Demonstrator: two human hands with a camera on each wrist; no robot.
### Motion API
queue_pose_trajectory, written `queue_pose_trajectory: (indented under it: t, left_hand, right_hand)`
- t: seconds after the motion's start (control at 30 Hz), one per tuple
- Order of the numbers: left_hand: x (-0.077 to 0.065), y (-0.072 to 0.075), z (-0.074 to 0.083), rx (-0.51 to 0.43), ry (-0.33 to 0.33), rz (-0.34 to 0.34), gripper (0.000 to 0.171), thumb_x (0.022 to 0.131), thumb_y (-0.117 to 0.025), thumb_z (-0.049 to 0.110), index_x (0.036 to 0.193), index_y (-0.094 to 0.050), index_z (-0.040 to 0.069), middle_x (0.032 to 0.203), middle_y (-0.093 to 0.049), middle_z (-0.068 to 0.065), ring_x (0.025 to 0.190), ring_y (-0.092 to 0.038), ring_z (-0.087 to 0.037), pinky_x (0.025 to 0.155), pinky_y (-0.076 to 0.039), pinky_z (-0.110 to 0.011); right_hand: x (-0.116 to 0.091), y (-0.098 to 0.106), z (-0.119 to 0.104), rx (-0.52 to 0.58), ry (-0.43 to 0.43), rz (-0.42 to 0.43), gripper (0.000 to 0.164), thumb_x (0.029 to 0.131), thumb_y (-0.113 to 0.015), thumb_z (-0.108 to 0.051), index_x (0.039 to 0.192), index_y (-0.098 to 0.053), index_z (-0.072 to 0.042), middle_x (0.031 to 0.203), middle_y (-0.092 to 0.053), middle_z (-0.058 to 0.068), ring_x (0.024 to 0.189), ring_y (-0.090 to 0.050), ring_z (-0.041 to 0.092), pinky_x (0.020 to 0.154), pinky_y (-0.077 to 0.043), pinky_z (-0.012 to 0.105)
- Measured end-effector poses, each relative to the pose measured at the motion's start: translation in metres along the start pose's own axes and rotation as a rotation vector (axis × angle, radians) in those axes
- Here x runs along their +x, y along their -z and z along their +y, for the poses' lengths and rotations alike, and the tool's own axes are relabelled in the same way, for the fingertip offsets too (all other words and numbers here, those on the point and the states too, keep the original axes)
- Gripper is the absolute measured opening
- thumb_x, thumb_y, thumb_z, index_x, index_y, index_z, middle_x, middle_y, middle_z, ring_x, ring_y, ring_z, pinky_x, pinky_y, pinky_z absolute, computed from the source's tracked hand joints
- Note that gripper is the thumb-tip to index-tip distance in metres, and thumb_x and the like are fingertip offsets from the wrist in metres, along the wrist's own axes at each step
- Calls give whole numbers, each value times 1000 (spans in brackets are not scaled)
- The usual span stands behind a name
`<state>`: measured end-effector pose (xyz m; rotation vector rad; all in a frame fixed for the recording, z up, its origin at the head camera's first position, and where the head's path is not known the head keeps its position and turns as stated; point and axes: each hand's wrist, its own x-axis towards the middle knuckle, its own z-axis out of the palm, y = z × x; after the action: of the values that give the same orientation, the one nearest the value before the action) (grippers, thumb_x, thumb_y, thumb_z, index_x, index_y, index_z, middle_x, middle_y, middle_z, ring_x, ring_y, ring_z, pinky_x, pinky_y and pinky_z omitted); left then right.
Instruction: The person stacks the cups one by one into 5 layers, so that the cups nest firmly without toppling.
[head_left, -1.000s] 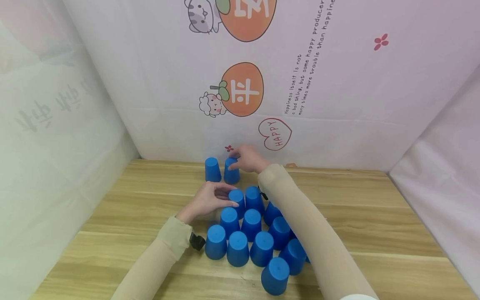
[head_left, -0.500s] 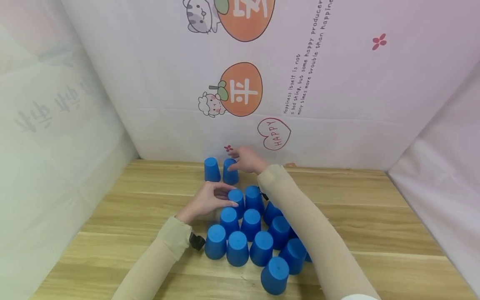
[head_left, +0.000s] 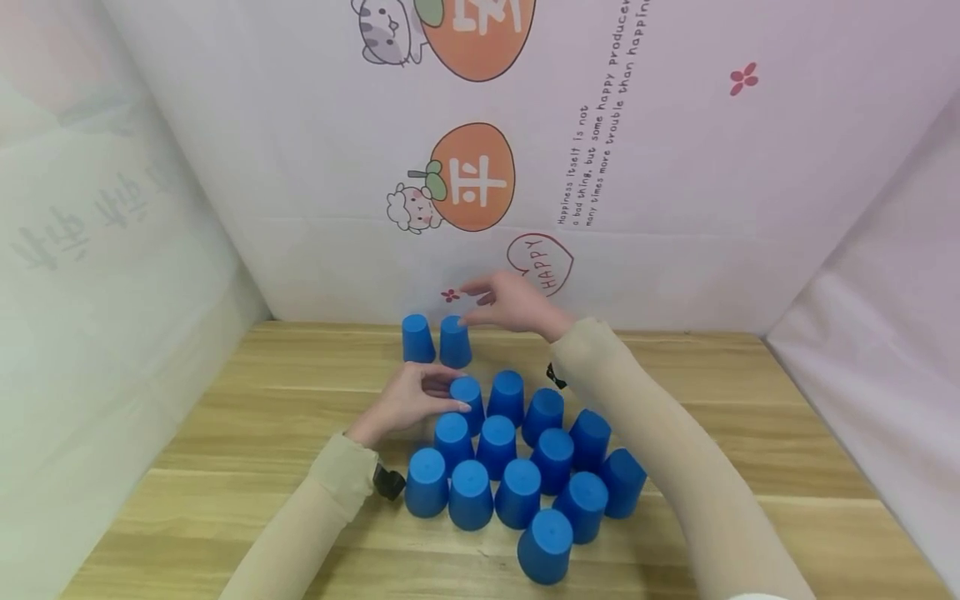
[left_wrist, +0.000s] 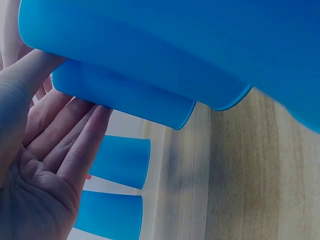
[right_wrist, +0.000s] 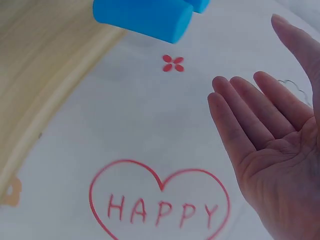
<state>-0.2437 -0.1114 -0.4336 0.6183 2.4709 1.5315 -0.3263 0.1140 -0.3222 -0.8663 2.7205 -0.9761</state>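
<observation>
Several blue cups stand upside down in a group on the wooden table. My left hand holds the group's far-left cup between thumb and fingers. In the left wrist view, the fingers lie along that cup, and a nearer cup partly hides the thumb. Two more upside-down cups stand side by side at the back, a left one and a right one. My right hand is just above and right of the right one. Its fingers are extended and hold nothing.
The table ends at a white printed backdrop just behind the two back cups. White cloth sides rise left and right. The nearest cup stands at the front of the group.
My right hand has come off the right back cup and moved up and to the right. My left hand keeps its place on its cup. The view has shifted slightly.
</observation>
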Motion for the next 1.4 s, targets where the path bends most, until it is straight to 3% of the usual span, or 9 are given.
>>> queue_pose_trajectory:
  t: [0.27,0.57,0.8,0.93,1.4]
  left_hand:
    - [-2,1,0,2,9,8,52,82,-88,35,126,-71,12,115,-73,-2,104,-70,-21,91,-57,-42]
    - [-2,0,-1,1,4,7,51,83,-87,35,126,-71,11,115,-73,-3,104,-70,-21,90,-57,-42]
    - [-1,1,-1,18,6,3,52,83,-87,37,126,-71,13,116,-72,0,105,-70,-18,90,-57,-40]
    - [0,1,-1,35,8,0,53,83,-87,39,126,-71,15,116,-72,2,105,-70,-16,90,-57,-39]
    - [0,2,0,73,9,24,50,82,-87,40,125,-72,18,115,-72,5,108,-67,-17,93,-55,-44]
  right_hand:
    - [-32,18,4,-37,74,15,55,90,-81,-34,137,-64,-11,137,-63,5,121,-62,27,100,-52,45]
    - [-62,16,29,-27,51,-18,61,85,-84,-43,134,-67,-13,134,-65,4,122,-62,27,99,-51,49]
    - [-74,-4,44,-1,28,-172,59,83,-86,-40,132,-68,-14,130,-68,3,119,-64,26,93,-55,45]
    - [-79,-12,47,4,58,-240,54,84,-86,-36,130,-70,-14,124,-70,-1,113,-67,23,90,-57,40]
    - [-86,-19,51,57,114,-223,44,88,-83,-30,127,-72,-11,115,-73,-4,102,-70,13,86,-58,34]
